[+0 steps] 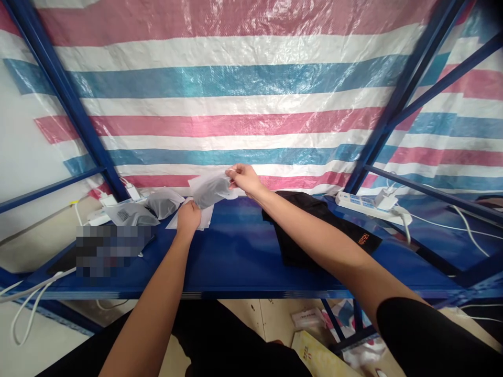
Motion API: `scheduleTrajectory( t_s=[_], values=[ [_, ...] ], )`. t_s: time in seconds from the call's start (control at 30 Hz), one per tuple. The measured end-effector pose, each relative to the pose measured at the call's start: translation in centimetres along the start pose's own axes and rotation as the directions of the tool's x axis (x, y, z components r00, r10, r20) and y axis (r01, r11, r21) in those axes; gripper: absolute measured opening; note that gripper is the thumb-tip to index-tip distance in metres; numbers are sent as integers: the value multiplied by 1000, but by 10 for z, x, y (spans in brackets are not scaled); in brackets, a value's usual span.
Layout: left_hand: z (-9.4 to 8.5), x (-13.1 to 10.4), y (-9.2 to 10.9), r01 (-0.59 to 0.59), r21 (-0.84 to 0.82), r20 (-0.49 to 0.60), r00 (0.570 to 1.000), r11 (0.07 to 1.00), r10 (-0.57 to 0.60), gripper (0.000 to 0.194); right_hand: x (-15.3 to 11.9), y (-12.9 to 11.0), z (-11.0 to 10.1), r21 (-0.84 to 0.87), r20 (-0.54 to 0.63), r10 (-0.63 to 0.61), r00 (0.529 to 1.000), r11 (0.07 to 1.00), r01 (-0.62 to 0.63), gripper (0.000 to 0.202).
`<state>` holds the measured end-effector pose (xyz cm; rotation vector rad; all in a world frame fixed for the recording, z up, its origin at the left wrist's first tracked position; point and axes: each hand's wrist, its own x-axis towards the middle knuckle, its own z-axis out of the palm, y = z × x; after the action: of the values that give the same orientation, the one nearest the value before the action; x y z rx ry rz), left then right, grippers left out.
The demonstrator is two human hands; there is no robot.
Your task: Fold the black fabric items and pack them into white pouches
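A frosted zip bag (213, 191) with something dark inside is held up over the blue shelf, tilted, between my two hands. My right hand (244, 179) pinches its upper right edge. My left hand (189, 215) is closed at the bag's lower left side, its fingertips partly hidden. Flat translucent bags (206, 220) lie on the shelf under and beside my left hand. Left of that hand rest two more filled frosted bags, one (165, 202) behind the other (132, 213). Near my right forearm lies a folded black garment (294, 246) with orange lettering, partly covered by the arm.
The blue metal shelf (236, 262) has upright posts at both sides. A white power strip (369, 206) with plugs and cables sits at the right, with another strip and chargers (108, 201) at the left. Striped sheeting (236, 84) hangs behind. A yellow box (318, 356) stands below.
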<state>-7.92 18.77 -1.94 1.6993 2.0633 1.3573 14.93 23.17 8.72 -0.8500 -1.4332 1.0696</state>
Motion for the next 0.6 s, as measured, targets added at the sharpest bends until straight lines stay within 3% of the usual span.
scheduleTrajectory(
  t_s=[0.2,0.33,0.5,0.6],
  values=[
    [3,7,-18,1,9,37,999,1000,-1,30,53,-23,87,40,58,-17,998,999,14,31],
    [14,3,-18,-84,41,81,993,996,81,34,70,-26,136,108,83,-40,996,994,31,27],
    [21,-6,-15,-208,64,174,965,976,194,40,60,3,197,303,180,15,983,950,-71,20],
    [17,-8,-16,-304,202,303,923,931,236,55,37,36,222,141,285,78,955,982,-122,21]
  ],
)
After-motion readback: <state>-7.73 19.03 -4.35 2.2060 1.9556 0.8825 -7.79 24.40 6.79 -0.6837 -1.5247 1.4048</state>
